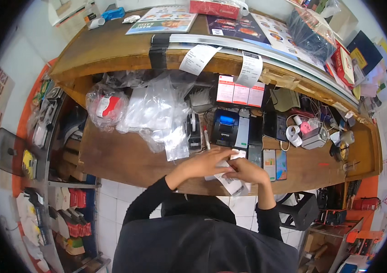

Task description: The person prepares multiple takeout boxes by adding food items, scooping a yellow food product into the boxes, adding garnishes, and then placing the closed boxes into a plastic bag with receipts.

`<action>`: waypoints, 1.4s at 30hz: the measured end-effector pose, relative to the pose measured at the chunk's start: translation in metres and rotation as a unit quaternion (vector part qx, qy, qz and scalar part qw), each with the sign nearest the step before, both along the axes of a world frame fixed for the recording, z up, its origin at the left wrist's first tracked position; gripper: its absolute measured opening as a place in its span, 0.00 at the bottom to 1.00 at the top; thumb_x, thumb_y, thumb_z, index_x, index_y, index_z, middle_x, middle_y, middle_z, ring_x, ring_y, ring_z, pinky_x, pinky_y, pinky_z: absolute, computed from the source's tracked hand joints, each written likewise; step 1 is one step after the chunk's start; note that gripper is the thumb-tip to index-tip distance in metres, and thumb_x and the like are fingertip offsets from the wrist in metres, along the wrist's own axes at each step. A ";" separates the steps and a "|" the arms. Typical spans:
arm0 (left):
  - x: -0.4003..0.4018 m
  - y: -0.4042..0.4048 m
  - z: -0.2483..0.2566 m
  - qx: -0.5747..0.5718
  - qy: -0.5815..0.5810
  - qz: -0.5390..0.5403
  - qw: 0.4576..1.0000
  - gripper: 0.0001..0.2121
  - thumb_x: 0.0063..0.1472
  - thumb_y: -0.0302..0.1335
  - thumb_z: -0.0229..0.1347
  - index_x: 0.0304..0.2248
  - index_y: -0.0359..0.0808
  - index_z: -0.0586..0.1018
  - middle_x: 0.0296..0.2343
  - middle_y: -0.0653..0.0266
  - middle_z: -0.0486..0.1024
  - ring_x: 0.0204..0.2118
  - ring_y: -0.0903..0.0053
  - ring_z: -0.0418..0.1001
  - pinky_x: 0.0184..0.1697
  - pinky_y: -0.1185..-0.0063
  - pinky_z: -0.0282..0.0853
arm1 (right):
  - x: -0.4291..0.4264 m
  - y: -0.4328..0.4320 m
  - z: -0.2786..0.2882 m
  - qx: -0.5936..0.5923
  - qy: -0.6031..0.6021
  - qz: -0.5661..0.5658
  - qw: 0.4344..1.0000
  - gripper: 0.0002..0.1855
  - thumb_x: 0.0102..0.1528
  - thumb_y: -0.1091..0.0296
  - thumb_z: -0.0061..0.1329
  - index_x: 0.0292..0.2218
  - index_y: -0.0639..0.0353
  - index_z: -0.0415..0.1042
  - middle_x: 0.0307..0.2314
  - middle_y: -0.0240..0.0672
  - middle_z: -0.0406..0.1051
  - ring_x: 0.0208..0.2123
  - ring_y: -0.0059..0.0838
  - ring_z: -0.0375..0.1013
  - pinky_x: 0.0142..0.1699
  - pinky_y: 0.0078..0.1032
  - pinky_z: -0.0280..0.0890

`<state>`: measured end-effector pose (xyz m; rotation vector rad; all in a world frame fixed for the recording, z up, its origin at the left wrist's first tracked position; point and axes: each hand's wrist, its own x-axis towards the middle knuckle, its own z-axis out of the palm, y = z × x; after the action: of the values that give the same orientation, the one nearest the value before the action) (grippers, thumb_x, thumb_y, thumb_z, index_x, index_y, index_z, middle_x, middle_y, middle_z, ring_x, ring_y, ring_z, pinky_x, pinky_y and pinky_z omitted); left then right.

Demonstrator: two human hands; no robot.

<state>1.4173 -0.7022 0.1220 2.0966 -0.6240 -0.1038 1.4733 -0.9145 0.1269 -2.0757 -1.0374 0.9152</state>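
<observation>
At the front edge of the wooden counter, my two hands meet over a printed paper receipt [231, 184]. My left hand [205, 163] comes in from the left with its fingers stretched toward the other hand, and paper shows between thumb and fingers. The bent fingers of my right hand [248, 170] pinch the paper; their tips are partly hidden. The receipt's lower end hangs toward me past the counter edge. Just beyond the hands stands a black receipt printer [226, 128], with a phone [242, 132] showing a lit screen at its right side.
Two lit phones [274, 164] lie right of my hands. Clear plastic bags [152, 112] and a tape dispenser [194, 131] sit to the left, near a red marker [206, 137]. Two receipts [198, 59] hang from the shelf above. A black stool [297, 210] stands below right.
</observation>
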 end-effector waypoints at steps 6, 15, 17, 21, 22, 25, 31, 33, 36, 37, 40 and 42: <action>-0.012 0.029 0.002 0.128 0.091 -0.008 0.988 0.13 0.59 0.38 0.55 0.36 0.36 0.77 0.32 0.57 0.76 0.36 0.61 0.72 0.40 0.69 0.65 | -0.022 -0.002 0.012 0.048 -0.135 -0.091 0.985 0.14 0.52 0.64 0.56 0.33 0.67 0.75 0.26 0.46 0.73 0.29 0.46 0.72 0.35 0.33 0.64; -0.016 0.027 0.032 0.100 0.009 0.031 0.994 0.12 0.57 0.38 0.57 0.31 0.38 0.77 0.27 0.60 0.76 0.30 0.64 0.72 0.36 0.71 0.63 | -0.036 0.019 0.024 0.178 -0.256 -0.084 0.946 0.06 0.53 0.73 0.51 0.30 0.66 0.69 0.25 0.43 0.67 0.32 0.44 0.66 0.38 0.35 0.60; -0.017 0.028 0.031 0.091 -0.032 0.028 0.995 0.11 0.57 0.37 0.57 0.30 0.38 0.77 0.27 0.61 0.75 0.29 0.66 0.71 0.36 0.72 0.63 | -0.038 0.024 0.022 0.187 -0.282 -0.073 0.938 0.06 0.54 0.74 0.51 0.30 0.66 0.68 0.24 0.43 0.66 0.31 0.44 0.65 0.38 0.34 0.60; -0.026 0.027 0.024 0.102 -0.245 0.019 0.964 0.07 0.56 0.33 0.59 0.29 0.38 0.78 0.26 0.64 0.74 0.28 0.67 0.71 0.34 0.71 0.65 | -0.025 0.024 0.008 0.175 -0.126 -0.162 0.963 0.08 0.54 0.71 0.51 0.28 0.66 0.68 0.23 0.42 0.66 0.28 0.40 0.66 0.35 0.30 0.60; -0.029 0.028 0.022 0.123 -0.292 0.013 0.948 0.07 0.55 0.32 0.60 0.29 0.38 0.78 0.26 0.65 0.74 0.28 0.67 0.71 0.33 0.71 0.65 | -0.016 0.022 0.006 0.118 0.007 -0.259 0.959 0.08 0.54 0.70 0.52 0.29 0.65 0.69 0.23 0.41 0.66 0.28 0.39 0.66 0.34 0.29 0.60; -0.031 0.031 0.015 -0.029 -0.169 0.090 0.981 0.07 0.56 0.30 0.60 0.28 0.36 0.75 0.27 0.67 0.72 0.27 0.75 0.72 0.32 0.76 0.65 | 0.000 0.024 0.000 0.088 0.060 -0.356 0.928 0.09 0.53 0.68 0.54 0.28 0.65 0.71 0.23 0.37 0.66 0.28 0.33 0.67 0.35 0.27 0.59; -0.017 0.023 -0.005 -0.314 0.217 0.137 0.914 0.06 0.60 0.24 0.58 0.29 0.31 0.75 0.28 0.70 0.74 0.30 0.90 0.72 0.29 0.88 0.65 | -0.007 0.069 0.009 0.222 -0.378 -0.232 0.868 0.07 0.54 0.69 0.54 0.35 0.58 0.72 0.27 0.34 0.65 0.33 0.26 0.65 0.41 0.26 0.60; -0.013 0.020 -0.010 -0.350 0.196 0.190 0.896 0.05 0.60 0.24 0.58 0.29 0.31 0.75 0.28 0.71 0.74 0.29 0.90 0.72 0.29 0.89 0.65 | -0.011 0.079 0.012 0.243 -0.358 -0.308 0.847 0.12 0.52 0.71 0.55 0.39 0.59 0.70 0.29 0.35 0.66 0.34 0.26 0.65 0.42 0.26 0.61; -0.011 0.017 -0.013 -0.356 0.169 0.257 0.882 0.05 0.60 0.23 0.57 0.29 0.31 0.75 0.25 0.73 0.74 0.24 0.93 0.69 0.27 0.90 0.63 | -0.023 0.080 0.004 0.276 -0.089 -0.424 0.858 0.26 0.47 0.71 0.61 0.45 0.64 0.63 0.33 0.35 0.68 0.36 0.28 0.69 0.43 0.24 0.63; -0.010 0.016 -0.013 -0.347 0.175 0.292 0.874 0.05 0.60 0.23 0.57 0.29 0.31 0.75 0.24 0.73 0.74 0.24 0.93 0.69 0.26 0.90 0.62 | -0.028 0.079 -0.003 0.323 -0.026 -0.402 0.856 0.24 0.48 0.72 0.60 0.44 0.64 0.64 0.34 0.35 0.69 0.36 0.26 0.70 0.42 0.23 0.63; -0.005 0.010 -0.013 -0.407 0.109 0.328 0.845 0.06 0.61 0.24 0.57 0.29 0.32 0.73 0.23 0.71 0.75 0.24 0.93 0.69 0.26 0.90 0.63 | -0.051 0.074 -0.034 0.317 0.087 -0.366 0.871 0.18 0.51 0.71 0.59 0.42 0.65 0.68 0.35 0.35 0.73 0.37 0.20 0.71 0.42 0.20 0.65; 0.000 0.008 -0.013 -0.460 0.074 0.357 0.810 0.06 0.61 0.24 0.56 0.29 0.32 0.73 0.24 0.69 0.76 0.25 0.91 0.70 0.27 0.89 0.64 | -0.065 0.071 -0.055 0.216 0.042 -0.316 0.923 0.17 0.52 0.70 0.59 0.41 0.67 0.72 0.35 0.35 0.76 0.37 0.19 0.73 0.44 0.20 0.66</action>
<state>1.4173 -0.6940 0.1085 1.2150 0.2429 0.3929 1.4082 -0.8431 0.0719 -1.7899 -0.4103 0.3917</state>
